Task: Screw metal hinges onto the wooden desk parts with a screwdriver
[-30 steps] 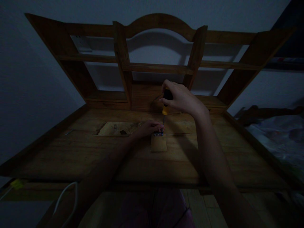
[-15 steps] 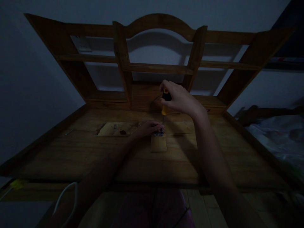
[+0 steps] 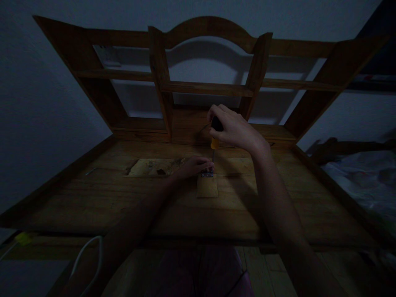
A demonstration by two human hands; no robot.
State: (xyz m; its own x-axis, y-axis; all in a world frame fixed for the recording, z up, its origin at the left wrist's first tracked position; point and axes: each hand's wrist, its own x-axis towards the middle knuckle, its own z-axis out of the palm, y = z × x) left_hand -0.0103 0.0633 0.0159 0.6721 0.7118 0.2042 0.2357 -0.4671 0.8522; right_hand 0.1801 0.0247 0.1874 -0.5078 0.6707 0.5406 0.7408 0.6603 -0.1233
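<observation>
My right hand [image 3: 235, 128] is wrapped round the black and yellow handle of a screwdriver [image 3: 214, 143]. The shaft points down, nearly upright, at the metal hinge [image 3: 207, 175]. Low on the desk, my left hand [image 3: 196, 165] is closed, its fingertips pressed at the hinge's far side beside the screwdriver tip. Screws show in the hinge leaf nearest me, which lies along the far edge of a small wooden block [image 3: 207, 189]. My left fingers hide the rest of the hinge and the exact contact of the tip.
The wooden desktop [image 3: 173, 210] has a rough, damaged recess [image 3: 145, 167] left of my hand. A small thin piece [image 3: 90, 171] lies farther left. Behind stands a wooden shelf unit [image 3: 207, 86]. A white cable [image 3: 100, 255] loops at the front left; plastic bags [image 3: 361, 177] lie right.
The screwdriver handle has turned slightly in my right hand: the yellow patch near its top is now out of sight. My left hand and the block hold their place.
</observation>
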